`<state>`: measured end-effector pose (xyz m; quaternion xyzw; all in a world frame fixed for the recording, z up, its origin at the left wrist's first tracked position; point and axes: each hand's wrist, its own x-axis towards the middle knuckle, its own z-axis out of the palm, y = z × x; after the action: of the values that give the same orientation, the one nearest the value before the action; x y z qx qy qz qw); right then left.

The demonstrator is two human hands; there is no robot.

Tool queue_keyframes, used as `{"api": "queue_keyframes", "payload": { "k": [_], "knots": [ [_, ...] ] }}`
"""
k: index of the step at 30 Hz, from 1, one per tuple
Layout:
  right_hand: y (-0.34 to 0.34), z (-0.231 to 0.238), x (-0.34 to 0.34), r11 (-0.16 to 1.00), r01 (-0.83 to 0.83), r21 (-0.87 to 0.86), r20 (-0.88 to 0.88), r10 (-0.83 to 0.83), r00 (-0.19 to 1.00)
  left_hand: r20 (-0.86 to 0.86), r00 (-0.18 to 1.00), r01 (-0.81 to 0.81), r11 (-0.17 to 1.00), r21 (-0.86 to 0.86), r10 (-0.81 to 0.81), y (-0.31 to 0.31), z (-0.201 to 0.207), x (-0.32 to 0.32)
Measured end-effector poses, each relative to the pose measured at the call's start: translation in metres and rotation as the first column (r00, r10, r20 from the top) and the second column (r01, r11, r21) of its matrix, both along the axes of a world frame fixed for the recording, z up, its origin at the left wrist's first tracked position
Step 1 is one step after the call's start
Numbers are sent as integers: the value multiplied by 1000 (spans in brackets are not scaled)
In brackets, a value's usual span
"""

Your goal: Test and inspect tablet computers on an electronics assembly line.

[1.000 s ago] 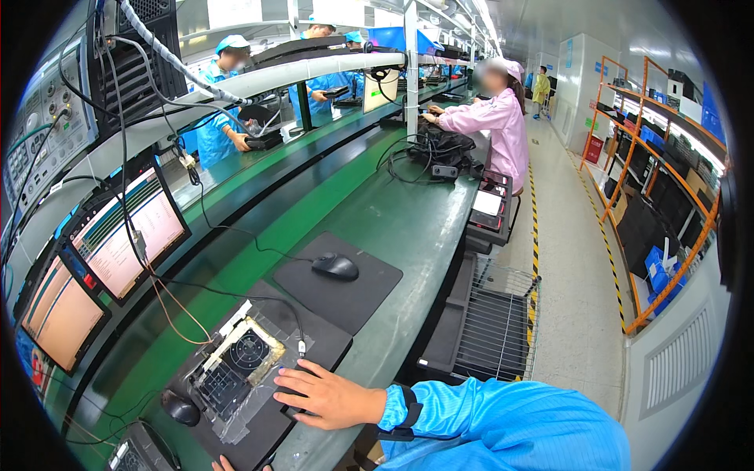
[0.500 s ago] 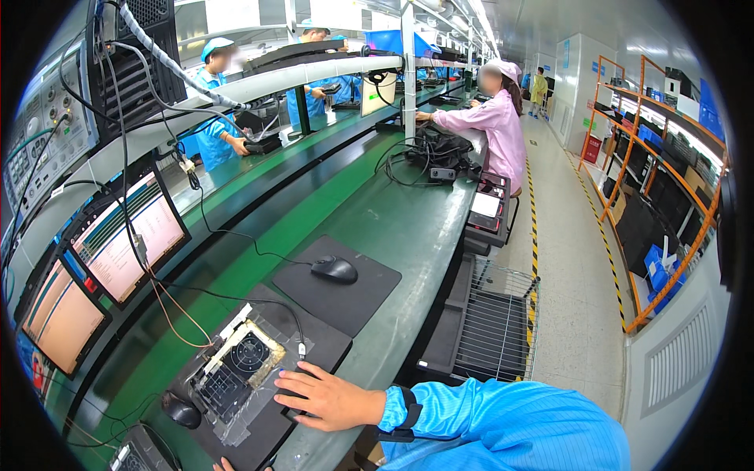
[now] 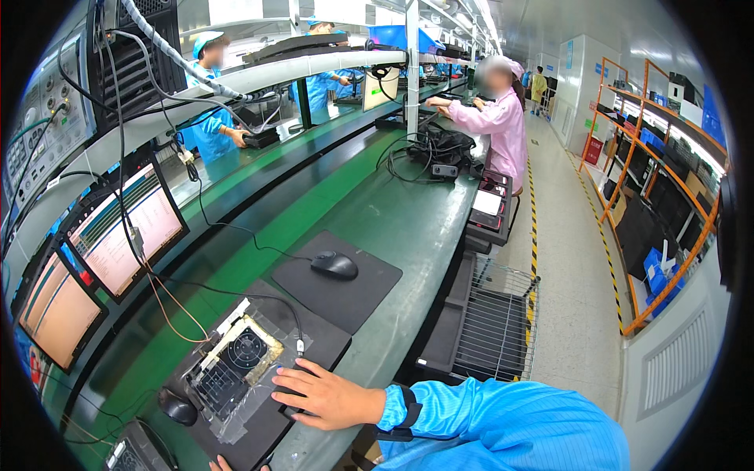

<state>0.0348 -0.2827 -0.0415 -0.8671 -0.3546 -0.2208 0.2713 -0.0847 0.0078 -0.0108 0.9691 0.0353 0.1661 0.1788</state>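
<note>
The right hand (image 3: pixel 326 396) lies palm down with fingers fanned loosely apart on the smooth matte-black slab (image 3: pixel 328 330), at its near right edge. Only fingertips of the left hand (image 3: pixel 220 465) show, at the lower rim by the slab's near end; whether they grip anything, I cannot tell. Left of the right hand, on the slab, sits a taped fixture (image 3: pixel 245 349): a rough, yellowed frame around a round, ringed black grille, with crinkled, glossy clear tape at its edges. Thin copper-coloured wires (image 3: pixel 196 341) curve to it, and a pale plug (image 3: pixel 300 346) stands near the fingertips. A crinkly blue sleeve (image 3: pixel 487 416) ends beneath a black wrist strap (image 3: pixel 407 416). A rounded black mouse (image 3: pixel 334 264) rests on a flat, soft-looking pad (image 3: pixel 369 286), on the scuffed green bench (image 3: pixel 377 212). Beyond, two glossy screens (image 3: pixel 129 231) lean at the left, and a wire-mesh basket (image 3: pixel 499 337) sits right of the bench.
</note>
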Motion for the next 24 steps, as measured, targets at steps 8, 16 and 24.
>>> {"api": "queue_keyframes", "payload": {
  "k": [8,16,24],
  "knots": [
    [2,-5,2,1000,-4,13,2,4,1000,-25,999,-25,1000,6,25,1,0,1],
    [5,-8,3,1000,-1,16,27,1,1000,-75,997,-35,999,4,35,4,-1,2],
    [5,-11,3,1000,13,-11,1,-13,1000,-75,997,-32,999,18,34,6,-6,2]
  ]
}}
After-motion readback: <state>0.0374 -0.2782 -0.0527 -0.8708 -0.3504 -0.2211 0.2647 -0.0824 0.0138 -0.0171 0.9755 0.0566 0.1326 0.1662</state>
